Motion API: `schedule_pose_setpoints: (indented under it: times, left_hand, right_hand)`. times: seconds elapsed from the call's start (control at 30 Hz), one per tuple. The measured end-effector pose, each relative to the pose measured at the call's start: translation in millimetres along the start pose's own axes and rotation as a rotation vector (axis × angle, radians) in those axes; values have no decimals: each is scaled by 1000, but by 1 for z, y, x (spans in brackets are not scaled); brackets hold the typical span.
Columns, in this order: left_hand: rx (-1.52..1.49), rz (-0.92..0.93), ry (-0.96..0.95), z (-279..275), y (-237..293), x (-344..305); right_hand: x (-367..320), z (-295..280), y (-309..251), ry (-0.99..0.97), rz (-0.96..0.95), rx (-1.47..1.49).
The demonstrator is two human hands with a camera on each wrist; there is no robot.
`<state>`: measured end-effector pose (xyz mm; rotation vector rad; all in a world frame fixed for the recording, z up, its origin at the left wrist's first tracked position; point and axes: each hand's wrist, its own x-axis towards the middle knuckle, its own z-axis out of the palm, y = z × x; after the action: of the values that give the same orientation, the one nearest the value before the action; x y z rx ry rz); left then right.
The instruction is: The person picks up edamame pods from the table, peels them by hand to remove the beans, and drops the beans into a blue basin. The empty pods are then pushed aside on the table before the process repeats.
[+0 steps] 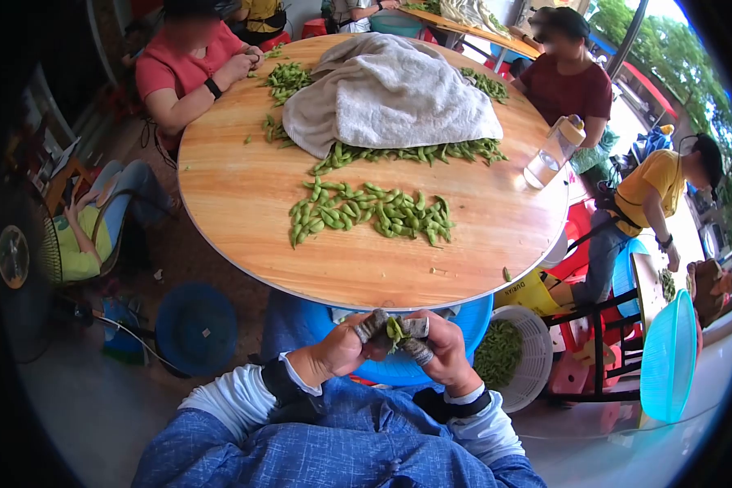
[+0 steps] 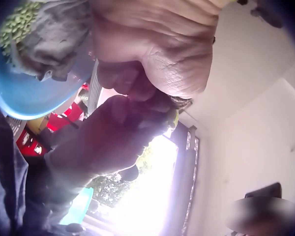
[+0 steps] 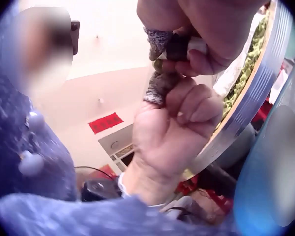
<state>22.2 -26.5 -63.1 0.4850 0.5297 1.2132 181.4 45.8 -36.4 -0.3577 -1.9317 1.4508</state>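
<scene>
- Green pod (image 1: 394,332) between my fingertips, pinched by left hand (image 1: 337,348) and right hand (image 1: 446,355);
- thick wraps (image 1: 416,327) could dull my grip; it might slip below.

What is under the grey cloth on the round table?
Green pods show along the edges of the grey cloth; whatever raises its middle is covered and cannot be seen.

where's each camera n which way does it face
Head: on the head, facing forward and down at the table; left hand and right hand show.
Left wrist: on that wrist, facing upward past its hand; right hand and ceiling beyond.
Right wrist: on that wrist, facing upward past its hand; left hand beyond.
Both wrist views share hands and ceiling.
</scene>
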Motion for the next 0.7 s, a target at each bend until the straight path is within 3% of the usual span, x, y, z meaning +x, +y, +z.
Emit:
schedule_pose_setpoints:
  times: [0.07, 0.17, 0.27, 0.3, 0.4, 0.47, 0.6, 0.7]
  left_hand:
    - [-266, -144, -53, -8, -3, 3]
    - [-147, -174, 0, -13, -3, 7]
    - [78, -128, 123, 2, 5, 6]
    - [498, -66, 59, 9, 14, 3]
    - [1179, 331, -28, 15, 22, 4]
    - [1460, 441, 21, 10, 25, 3]
    - [1728, 685, 12, 17, 31, 5]
    - [1905, 675, 3, 15, 33, 4]
  right_hand:
    - [2, -5, 0, -44, -85, -211]
    - [-3, -1, -2, 81, 175, 46]
    - [-9, -3, 0, 201, 394, 560]
    - [-9, -3, -2, 212, 410, 618]
    - [-8, -2, -9, 228, 464, 638]
    - [-6, -2, -12, 200, 521, 718]
    - [1, 3, -20, 162, 572, 791]
    - [3, 4, -19, 156, 564, 760]
